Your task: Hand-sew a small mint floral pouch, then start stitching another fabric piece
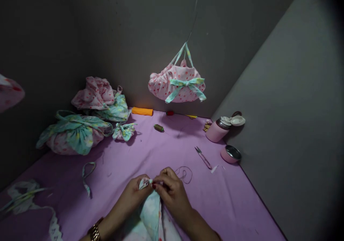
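My left hand (137, 190) is closed on a pale aqua patterned fabric (151, 212) and bunches its upper end, where a small gathered tip (144, 183) pokes out by the thumb. The rest of the cloth hangs down toward me, with a pinkish side showing at right. My right hand (170, 187) pinches right at the gathered spot, fingertips touching the cloth; whatever is between them is too small to make out. Beside the right hand, a loop of dark thread (185, 174) lies on the purple cloth. Thread snips (203, 157) rest farther to the right.
Sewn fabric bags (77, 133) pile up at left, near a small tied bundle (124, 131). A dotted pink bag (182, 83) hangs from a cord above. A green thread spool (158, 127), orange roll (142, 111), pink flask (217, 130), cup lid (230, 154) and lace (55, 226) surround the workspace.
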A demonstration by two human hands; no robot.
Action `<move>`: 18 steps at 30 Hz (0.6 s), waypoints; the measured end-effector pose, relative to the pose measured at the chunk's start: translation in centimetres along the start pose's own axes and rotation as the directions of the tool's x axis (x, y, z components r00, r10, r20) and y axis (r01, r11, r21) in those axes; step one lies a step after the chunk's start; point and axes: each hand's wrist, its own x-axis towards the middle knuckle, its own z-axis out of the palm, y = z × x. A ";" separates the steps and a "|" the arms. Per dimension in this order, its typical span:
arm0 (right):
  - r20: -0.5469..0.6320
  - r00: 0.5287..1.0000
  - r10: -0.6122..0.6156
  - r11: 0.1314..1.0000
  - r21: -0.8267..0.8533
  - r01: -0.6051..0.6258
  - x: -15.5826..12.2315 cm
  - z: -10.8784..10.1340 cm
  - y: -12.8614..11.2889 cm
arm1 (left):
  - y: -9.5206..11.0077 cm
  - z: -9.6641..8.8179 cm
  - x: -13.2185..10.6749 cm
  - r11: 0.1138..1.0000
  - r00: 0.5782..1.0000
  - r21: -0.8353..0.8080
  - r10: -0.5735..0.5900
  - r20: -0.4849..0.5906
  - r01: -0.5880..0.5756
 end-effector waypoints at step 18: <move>-0.959 0.262 -0.110 0.933 -0.009 0.359 2.2 -8.5 -1.4 | 1.5 0.0 -0.4 0.998 0.998 -0.026 -0.051 -0.044 0.050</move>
